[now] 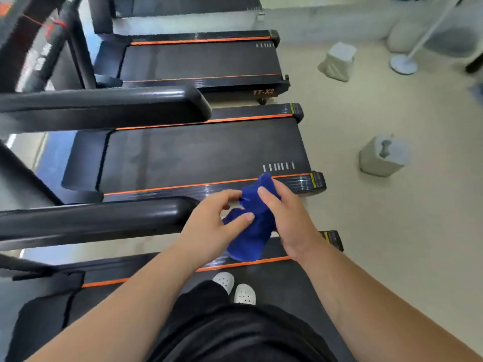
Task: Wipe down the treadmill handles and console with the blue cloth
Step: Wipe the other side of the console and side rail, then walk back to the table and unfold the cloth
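Head-cam view, looking down. A blue cloth (pixel 251 226) is held bunched in mid-air just past the rounded end of the near handle (pixel 91 220), not touching it. The cloth's lower fold is pinched by the L hand (pixel 211 228), thumb & fingers loosely curled. Its upper bunch is gripped by the R hand (pixel 287 220), thumb laid across the front, other fingers hidden behind the fabric. A loose tail is left hanging below both hands. Risks, as judged: if the cloth is kept wadded, only a small patch would be pressed to the near handle & streaks could be missed. The tail could also slip from the light L pinch & be dropped on the deck beneath the near handle. What looks like a console (pixel 18 30), well beyond the near handle & blurred, could be skipped. Counts: 1 cloth, 2 hands, 2 black handles incl. a far handle (pixel 104 105) beyond the near one, 4 treadmill decks (pixel 203 152), 2 white shoes (pixel 244 293), 2 grey containers (pixel 384 155) on the floor, 1 white stand base (pixel 403 64).
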